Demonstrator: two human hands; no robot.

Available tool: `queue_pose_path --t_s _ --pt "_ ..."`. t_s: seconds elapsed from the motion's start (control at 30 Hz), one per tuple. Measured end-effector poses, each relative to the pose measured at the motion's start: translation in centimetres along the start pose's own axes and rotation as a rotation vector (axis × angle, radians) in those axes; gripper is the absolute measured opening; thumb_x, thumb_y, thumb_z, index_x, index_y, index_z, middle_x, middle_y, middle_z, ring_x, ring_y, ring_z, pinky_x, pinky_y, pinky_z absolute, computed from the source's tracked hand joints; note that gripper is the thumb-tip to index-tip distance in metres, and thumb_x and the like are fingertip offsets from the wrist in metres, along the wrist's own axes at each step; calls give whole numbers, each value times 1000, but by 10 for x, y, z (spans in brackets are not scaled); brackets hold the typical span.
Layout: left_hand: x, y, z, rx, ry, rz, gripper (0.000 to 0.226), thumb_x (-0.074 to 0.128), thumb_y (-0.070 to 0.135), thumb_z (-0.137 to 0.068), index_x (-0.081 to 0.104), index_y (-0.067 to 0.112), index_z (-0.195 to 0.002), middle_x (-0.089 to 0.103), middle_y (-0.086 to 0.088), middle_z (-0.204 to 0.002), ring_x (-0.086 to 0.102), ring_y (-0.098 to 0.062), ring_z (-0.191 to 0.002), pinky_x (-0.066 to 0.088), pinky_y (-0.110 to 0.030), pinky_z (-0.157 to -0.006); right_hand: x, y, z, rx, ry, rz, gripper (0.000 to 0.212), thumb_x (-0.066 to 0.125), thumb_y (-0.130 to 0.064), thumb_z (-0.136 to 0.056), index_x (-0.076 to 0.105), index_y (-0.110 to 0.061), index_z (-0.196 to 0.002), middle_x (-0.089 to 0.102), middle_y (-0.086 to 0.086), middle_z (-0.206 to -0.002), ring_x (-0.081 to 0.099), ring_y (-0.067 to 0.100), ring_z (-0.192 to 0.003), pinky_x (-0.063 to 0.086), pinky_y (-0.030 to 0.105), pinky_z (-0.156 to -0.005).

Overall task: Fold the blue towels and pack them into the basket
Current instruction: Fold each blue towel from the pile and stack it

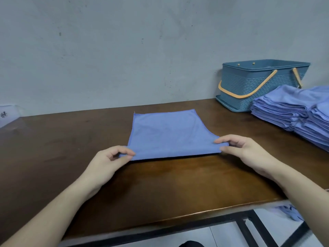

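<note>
A flat blue cloth towel (165, 134) lies mid-way across the dark wooden bench (53, 139). The left hand (108, 161) pinches its near-left corner; the right hand (245, 150) pinches its near-right corner. A teal woven plastic basket (256, 84) stands far right, beside stacked towels (292, 111).

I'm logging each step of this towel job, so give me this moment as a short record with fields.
surface: brown wooden table
towel in work: blue towel spread flat, unfolded
left hand: pinches the towel's near left corner
right hand: pinches the near right corner
basket: far right by the wall, handles down, contents not visible
other towels: folded stacks at the right edge, outside the basket
</note>
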State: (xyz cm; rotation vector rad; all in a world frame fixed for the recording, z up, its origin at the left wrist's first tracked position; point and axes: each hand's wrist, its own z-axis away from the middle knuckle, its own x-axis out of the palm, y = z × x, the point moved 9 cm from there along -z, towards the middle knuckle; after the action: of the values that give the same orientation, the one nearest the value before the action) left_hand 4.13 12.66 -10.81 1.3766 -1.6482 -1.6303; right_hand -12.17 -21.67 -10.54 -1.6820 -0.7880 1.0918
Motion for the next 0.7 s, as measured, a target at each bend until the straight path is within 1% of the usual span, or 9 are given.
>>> queue_pose_path --t_s 0.1,0.2,0.27,0.33,0.43,0.53,0.57,0.63,0.7 --pt "-1 1 7 -32 -23 72 31 68 7 -92 80 36 -92 75 11 -86 61 -11 -72 48 -11 -68 2 3 8 22 -20 79 30 65 -4 -95 78 -28 -106 77 -9 -98 69 13 -91 47 13 -86" --pt "5 6 19 27 -76 4 36 72 3 -88 78 33 -107 66 15 -87 59 -11 -68 40 -7 -67 6 4 23 27 -96 218 39 62 -11 -98 72 -43 -117 70 -25 -118 64 -2 -111 42 18 -101" --pt "9 13 24 181 -86 -284 48 76 0 -85 70 32 -120 59 19 -93 63 -2 -83 39 -3 -77 6 1 30 -11 -131 296 46 65 -12 -97 65 -45 -127 66 -23 -123 58 -5 -115 40 15 -103" --pt "17 17 29 376 -72 -615 55 75 0 -84 66 31 -128 52 17 -90 56 0 -89 37 -4 -80 6 1 34 -64 -123 385 54 70 -10 -92 59 -44 -133 64 -13 -117 54 -2 -113 36 15 -103" --pt "21 14 32 464 -50 -782 48 74 -2 -82 72 22 -124 45 15 -86 46 -4 -81 37 -14 -74 7 -2 32 -176 -29 563 56 78 -13 -86 60 -46 -126 59 -14 -94 49 0 -103 35 8 -90" --pt "21 25 38 543 1 -799 24 75 12 -86 76 24 -107 45 12 -93 46 -8 -84 39 -20 -74 3 -3 32 -253 71 675 48 78 -10 -83 65 -52 -103 54 -16 -84 47 2 -95 36 11 -82" --pt "21 29 41 564 3 -791 14 71 23 -90 75 25 -103 45 13 -101 48 -8 -90 40 -23 -78 1 -6 35 -282 104 698 43 77 -10 -83 69 -49 -98 52 -16 -87 46 3 -94 36 14 -82" --pt "22 32 43 555 -11 -767 23 55 42 -93 72 27 -97 47 15 -123 47 -5 -110 40 -24 -88 -1 -14 42 -368 158 736 35 78 -10 -78 73 -42 -91 50 -17 -99 43 4 -98 37 23 -89" --pt "22 35 44 568 -30 -701 22 53 44 -95 68 29 -95 45 15 -141 41 -5 -131 37 -22 -99 -1 -18 47 -384 147 714 34 78 -10 -73 68 -40 -86 51 -16 -122 41 9 -118 35 39 -102"
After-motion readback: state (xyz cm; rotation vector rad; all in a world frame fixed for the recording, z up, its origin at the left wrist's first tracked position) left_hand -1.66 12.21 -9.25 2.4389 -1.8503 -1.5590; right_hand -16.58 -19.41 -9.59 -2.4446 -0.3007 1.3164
